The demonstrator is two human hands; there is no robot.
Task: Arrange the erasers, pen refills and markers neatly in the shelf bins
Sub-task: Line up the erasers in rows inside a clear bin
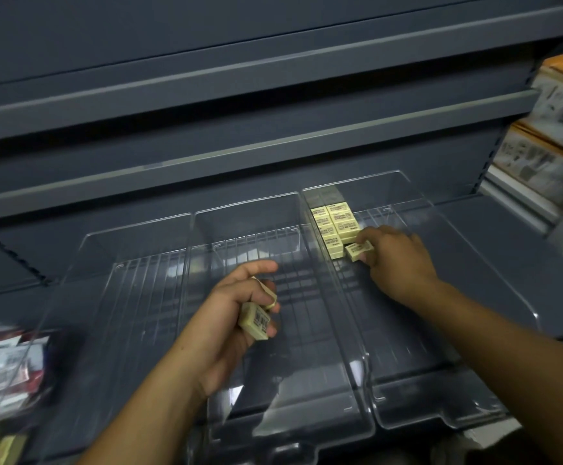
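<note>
Three clear plastic bins sit side by side on a dark grey shelf. In the right bin [494, 283], several cream erasers [335, 224] lie in two neat rows against its left wall. My right hand [394, 260] reaches into that bin and pinches one more eraser [359, 250] just in front of the rows. My left hand [236, 317] hovers over the middle bin [307, 380] and grips two erasers [256, 322], one showing a barcode label.
The left bin [112, 297] stands beside the middle one. Red and white packets [1, 377] lie at the lower left. Orange and white boxes [555, 129] are stacked on the neighbouring shelf at the right. Grey shelves [273, 105] run overhead.
</note>
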